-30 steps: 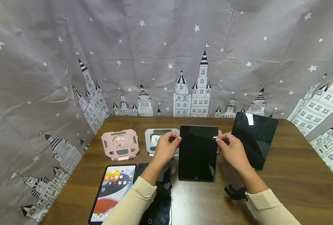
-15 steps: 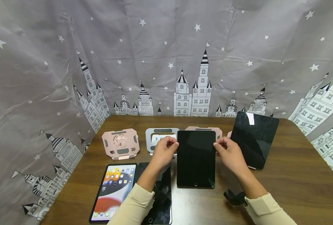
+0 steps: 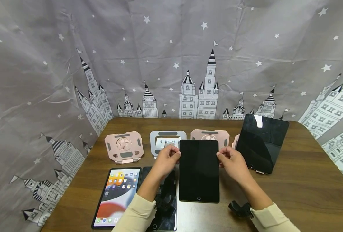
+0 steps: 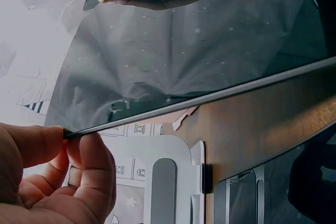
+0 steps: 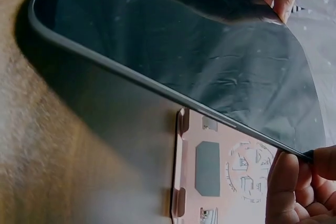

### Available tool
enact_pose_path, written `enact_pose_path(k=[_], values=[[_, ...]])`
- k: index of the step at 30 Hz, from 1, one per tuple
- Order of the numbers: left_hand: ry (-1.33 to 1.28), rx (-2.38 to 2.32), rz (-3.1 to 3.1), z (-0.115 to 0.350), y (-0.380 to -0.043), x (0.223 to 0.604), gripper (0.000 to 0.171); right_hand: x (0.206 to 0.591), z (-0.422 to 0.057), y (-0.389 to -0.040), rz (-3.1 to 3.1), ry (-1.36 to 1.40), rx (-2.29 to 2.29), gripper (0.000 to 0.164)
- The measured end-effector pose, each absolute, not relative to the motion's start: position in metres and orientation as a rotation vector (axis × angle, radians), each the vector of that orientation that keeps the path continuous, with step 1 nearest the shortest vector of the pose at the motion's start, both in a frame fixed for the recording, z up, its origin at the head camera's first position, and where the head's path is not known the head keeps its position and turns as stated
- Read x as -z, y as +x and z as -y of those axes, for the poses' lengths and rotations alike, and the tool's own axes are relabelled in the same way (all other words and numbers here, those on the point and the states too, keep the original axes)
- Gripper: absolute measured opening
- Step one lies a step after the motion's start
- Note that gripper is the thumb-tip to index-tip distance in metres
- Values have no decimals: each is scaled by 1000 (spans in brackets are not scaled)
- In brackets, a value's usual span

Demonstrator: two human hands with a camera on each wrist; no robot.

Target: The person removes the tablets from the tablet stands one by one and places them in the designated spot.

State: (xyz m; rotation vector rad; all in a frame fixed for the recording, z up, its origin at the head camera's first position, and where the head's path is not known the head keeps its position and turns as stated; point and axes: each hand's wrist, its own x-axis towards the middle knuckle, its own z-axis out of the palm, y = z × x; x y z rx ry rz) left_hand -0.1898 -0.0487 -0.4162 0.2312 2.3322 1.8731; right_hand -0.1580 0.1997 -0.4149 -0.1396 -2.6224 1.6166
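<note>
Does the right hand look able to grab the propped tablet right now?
Probably not without letting go: the right hand pinches the edge of the held tablet. Otherwise the way looks open; the propped tablet stands close by.

Pale cream sleeves, left and right!
Broad cuffs finish them, and look: a curved black device juts out beside the right one.
</note>
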Motion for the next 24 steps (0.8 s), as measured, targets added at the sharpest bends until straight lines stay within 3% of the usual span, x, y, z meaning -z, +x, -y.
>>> enact_pose_path(k=[24], values=[[221,-1617,-2393,65,-173,429,9,434,-189,-148,2706,-87,-1664,7]])
